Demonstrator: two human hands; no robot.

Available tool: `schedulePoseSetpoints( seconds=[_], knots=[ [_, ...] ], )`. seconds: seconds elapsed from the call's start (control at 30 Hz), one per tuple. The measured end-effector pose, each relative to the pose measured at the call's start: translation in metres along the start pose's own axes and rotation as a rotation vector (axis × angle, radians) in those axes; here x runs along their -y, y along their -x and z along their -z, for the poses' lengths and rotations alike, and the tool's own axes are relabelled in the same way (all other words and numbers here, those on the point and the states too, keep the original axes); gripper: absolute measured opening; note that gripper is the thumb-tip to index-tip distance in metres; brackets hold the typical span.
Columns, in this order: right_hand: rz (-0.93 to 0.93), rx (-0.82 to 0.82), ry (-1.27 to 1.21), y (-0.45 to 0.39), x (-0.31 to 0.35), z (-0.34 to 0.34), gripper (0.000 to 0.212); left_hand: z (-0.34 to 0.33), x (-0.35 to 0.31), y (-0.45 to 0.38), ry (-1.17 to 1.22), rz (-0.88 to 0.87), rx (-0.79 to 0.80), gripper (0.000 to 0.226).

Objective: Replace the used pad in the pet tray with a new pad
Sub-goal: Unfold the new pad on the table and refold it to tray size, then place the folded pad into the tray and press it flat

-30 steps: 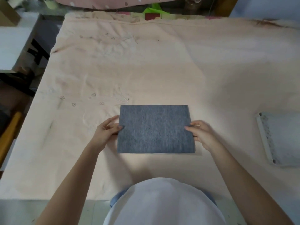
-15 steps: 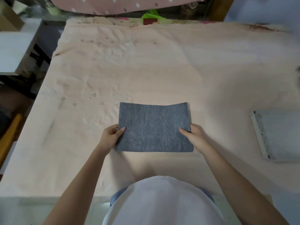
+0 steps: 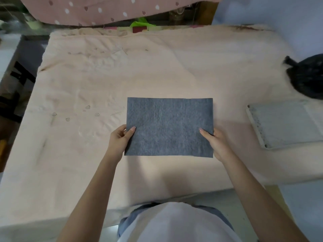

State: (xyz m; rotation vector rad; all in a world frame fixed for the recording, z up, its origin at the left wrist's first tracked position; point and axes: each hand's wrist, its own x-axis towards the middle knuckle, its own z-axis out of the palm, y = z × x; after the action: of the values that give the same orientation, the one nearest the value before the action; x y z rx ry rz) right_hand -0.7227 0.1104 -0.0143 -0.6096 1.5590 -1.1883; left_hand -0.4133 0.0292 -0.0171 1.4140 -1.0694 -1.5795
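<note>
Both hands hold the grey pad by its side edges: the left hand pinches the left edge with thumb on top, and the right hand pinches the right edge the same way. The pad hangs flat over the middle of the tabletop, which is draped in a peach cloth. The tray lies well apart at the right edge; something pale seems to lie in it, but I cannot tell whether that is a used pad. So the held pad has yet to go into the tray. A black bag sits just beyond the tray, far right. Nothing lies between pad and tray.
</note>
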Motion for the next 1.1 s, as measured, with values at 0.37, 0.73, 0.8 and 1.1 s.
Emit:
schedulePoseSetpoints(
  seconds=[0.37,0.73,0.8,1.1],
  knots=[
    [0.012,-0.266,0.006,0.076,-0.015,0.074,0.02,-0.081,0.01,0.008,-0.074,-0.017,0.187,0.007],
    [0.099,-0.616,-0.11,0.132,-0.019,0.165,0.025,-0.201,-0.005,0.029,-0.046,-0.016,0.445,0.002],
    [0.111,-0.646,-0.122,0.14,-0.018,0.187,0.029,-0.229,-0.009,0.034,-0.056,-0.014,0.481,0.002],
    [0.097,-0.787,-0.238,0.167,-0.029,0.303,0.025,-0.36,-0.01,0.068,-0.103,0.002,0.596,0.003]
  ],
)
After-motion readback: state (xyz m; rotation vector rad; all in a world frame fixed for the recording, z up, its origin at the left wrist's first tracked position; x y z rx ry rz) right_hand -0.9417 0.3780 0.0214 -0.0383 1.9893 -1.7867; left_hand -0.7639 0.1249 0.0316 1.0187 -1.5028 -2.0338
